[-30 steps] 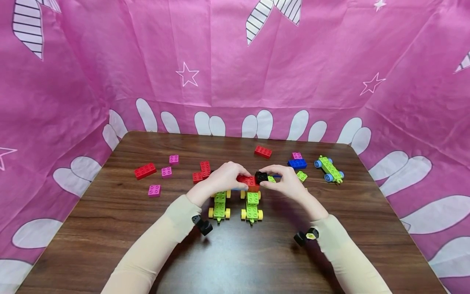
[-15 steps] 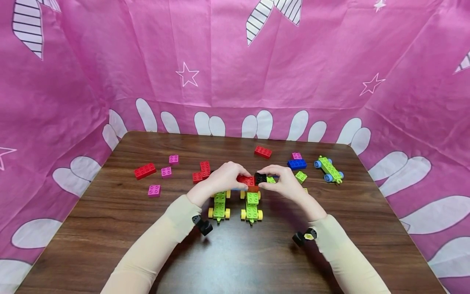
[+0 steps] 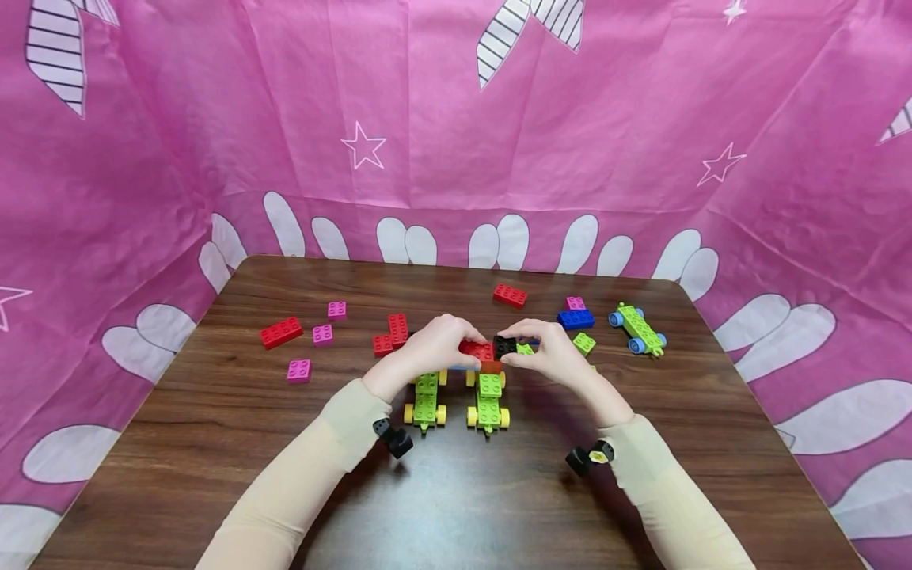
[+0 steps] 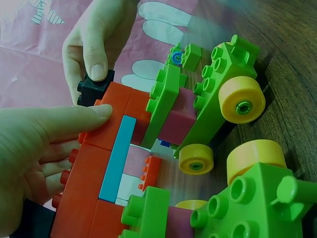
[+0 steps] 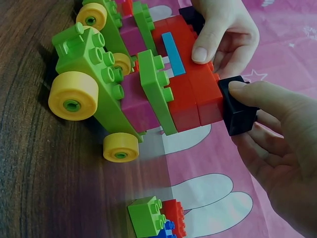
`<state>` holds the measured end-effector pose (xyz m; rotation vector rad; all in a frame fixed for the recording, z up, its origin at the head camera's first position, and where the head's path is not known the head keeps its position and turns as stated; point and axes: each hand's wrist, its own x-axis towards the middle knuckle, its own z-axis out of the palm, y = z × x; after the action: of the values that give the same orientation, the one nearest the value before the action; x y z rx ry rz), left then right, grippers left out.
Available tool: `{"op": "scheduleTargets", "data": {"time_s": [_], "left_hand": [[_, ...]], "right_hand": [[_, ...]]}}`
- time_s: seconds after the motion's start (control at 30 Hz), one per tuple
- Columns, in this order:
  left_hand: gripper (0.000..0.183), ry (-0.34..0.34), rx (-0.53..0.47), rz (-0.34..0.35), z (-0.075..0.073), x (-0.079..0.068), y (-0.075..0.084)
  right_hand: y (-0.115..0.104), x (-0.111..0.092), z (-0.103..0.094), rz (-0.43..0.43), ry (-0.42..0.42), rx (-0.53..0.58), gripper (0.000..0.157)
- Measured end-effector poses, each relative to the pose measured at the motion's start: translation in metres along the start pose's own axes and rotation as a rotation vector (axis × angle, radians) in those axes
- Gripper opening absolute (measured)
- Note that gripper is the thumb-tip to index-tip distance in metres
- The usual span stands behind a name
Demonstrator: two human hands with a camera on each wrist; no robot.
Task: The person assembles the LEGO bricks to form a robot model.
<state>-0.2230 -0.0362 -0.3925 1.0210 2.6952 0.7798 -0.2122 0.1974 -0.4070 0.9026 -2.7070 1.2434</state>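
Observation:
My left hand (image 3: pixel 442 342) grips the red bricks (image 4: pixel 77 191) across the top of a building-brick structure, thumb on their near side. Under these lie a blue strip (image 4: pixel 119 156), green bricks (image 5: pixel 156 91) and magenta bricks (image 5: pixel 136 101). Two green wheeled bases (image 3: pixel 425 405) with yellow wheels carry the structure. My right hand (image 3: pixel 549 352) pinches a black brick (image 5: pixel 237 106) between thumb and fingers, right at the end of the red bricks, studs outward in the right wrist view. A second black brick (image 4: pixel 32 220) sits at the opposite end, partly behind my left hand.
Red bricks (image 3: pixel 281 332) and magenta bricks (image 3: pixel 300 370) lie loose on the left of the wooden table (image 3: pixel 456 507). At right are a blue brick (image 3: pixel 575 318), a green brick (image 3: pixel 584 342) and a green base with blue wheels (image 3: pixel 639 328). Pink cloth (image 3: pixel 442 103) surrounds the table.
The black brick in my right hand has turned, its studs now showing upward in the head view, and lies closer against the red bricks. My right hand moved slightly left; the left hand stayed put.

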Motion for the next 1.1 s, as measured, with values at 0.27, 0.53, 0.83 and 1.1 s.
{"op": "scheduleTargets", "data": {"time_s": [0.27, 0.53, 0.83, 1.1], "left_hand": [[0.037, 0.001, -0.002, 0.004, 0.0002, -0.0002, -0.0003], [0.038, 0.001, -0.006, 0.012, -0.0001, 0.0001, -0.0002], [0.037, 0.008, 0.005, 0.018, -0.0002, 0.0003, -0.0010], [0.037, 0.010, 0.000, 0.017, 0.0005, 0.0003, -0.0011]], "right_hand": [[-0.0007, 0.0010, -0.0004, -0.008, 0.001, 0.000, 0.033], [-0.0034, 0.0011, -0.0001, 0.011, 0.011, -0.035, 0.033], [-0.0014, 0.0017, 0.0009, 0.012, 0.008, -0.027, 0.032], [0.0003, -0.0001, 0.0011, 0.035, -0.003, 0.022, 0.033]]}}
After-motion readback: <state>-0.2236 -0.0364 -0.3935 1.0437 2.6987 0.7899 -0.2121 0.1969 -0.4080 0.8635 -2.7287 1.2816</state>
